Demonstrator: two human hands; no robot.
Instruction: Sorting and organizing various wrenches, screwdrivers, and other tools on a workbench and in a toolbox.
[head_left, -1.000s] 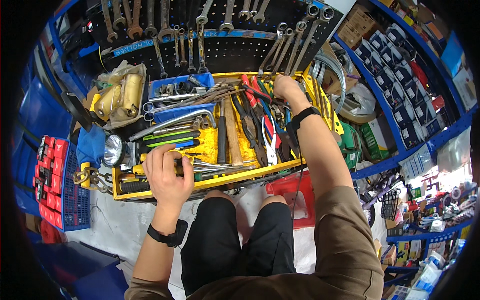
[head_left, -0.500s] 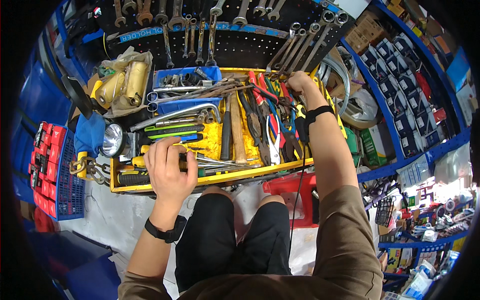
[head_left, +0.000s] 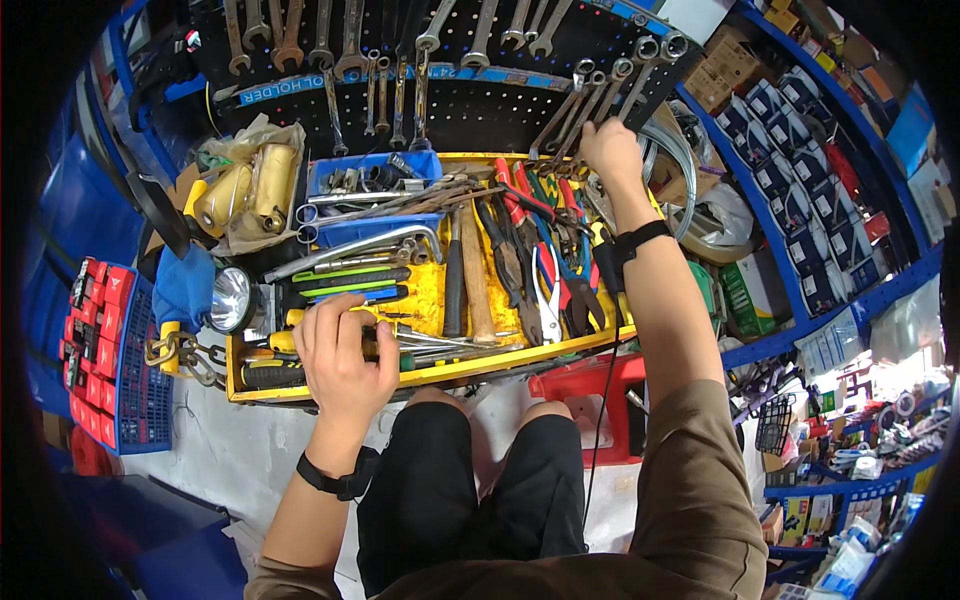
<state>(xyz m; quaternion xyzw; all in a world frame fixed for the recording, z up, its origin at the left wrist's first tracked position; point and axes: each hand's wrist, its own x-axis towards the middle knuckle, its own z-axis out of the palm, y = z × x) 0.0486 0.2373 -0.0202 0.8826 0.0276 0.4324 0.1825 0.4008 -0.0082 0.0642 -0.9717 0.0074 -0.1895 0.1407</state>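
My left hand [head_left: 346,358] lies over the front edge of a yellow tool tray [head_left: 560,350], fingers loosely bent and apart, holding nothing visible. Beside it are yellow-handled screwdrivers [head_left: 284,342] and green and blue cutters [head_left: 345,283]. My right hand [head_left: 612,152] is raised at the tray's back right, fingers curled against the lower ends of the combination wrenches [head_left: 640,85] hanging on the black pegboard [head_left: 480,110]. Its fingertips are partly hidden, so what they grip does not show. Below that hand lie pliers [head_left: 548,290] and a hammer's wooden handle [head_left: 473,275].
A blue bin [head_left: 375,168] of sockets sits at the tray's back left. Left of the tray stand a lamp [head_left: 232,300], a chain [head_left: 195,358] and a blue crate [head_left: 140,370] of red boxes. A red stool [head_left: 625,400] is under the tray; coiled wire [head_left: 685,165] hangs right.
My right hand has moved up from the tray's back right corner to the hanging wrenches. The left hand stays at the tray's front edge. The view has shifted slightly.
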